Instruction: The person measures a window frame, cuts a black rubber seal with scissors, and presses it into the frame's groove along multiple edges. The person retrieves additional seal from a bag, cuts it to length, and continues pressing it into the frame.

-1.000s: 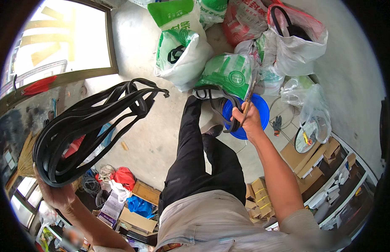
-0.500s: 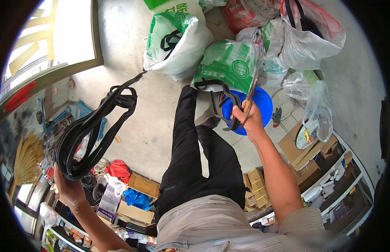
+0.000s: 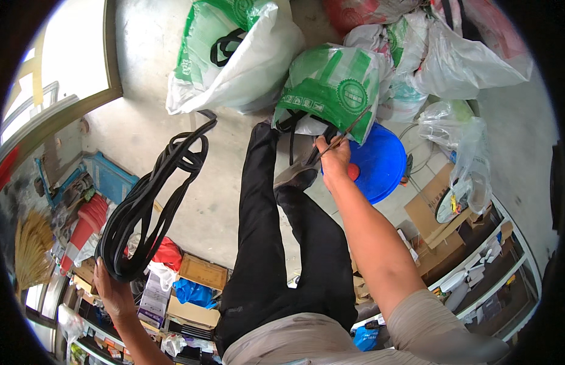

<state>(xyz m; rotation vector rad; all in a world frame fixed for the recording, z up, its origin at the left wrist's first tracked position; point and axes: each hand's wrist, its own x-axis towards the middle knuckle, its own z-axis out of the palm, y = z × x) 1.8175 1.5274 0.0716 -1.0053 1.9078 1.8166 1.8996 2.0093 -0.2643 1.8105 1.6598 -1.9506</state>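
Gripping a bundle of black rubber loops [image 3: 150, 201] at the lower left of the frame, the left hand [image 3: 112, 291] is closed around its bottom end. The right hand [image 3: 334, 159], at centre, is clenched on a thin dark strap [image 3: 345, 131] beside a green-and-white sack [image 3: 331, 85], above a blue round lid [image 3: 380, 163].

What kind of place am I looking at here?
Probably a storeroom or workshop with a bare concrete floor: full green-and-white sacks stand together, a shelf unit holds small goods, and cardboard boxes crowd the floor.
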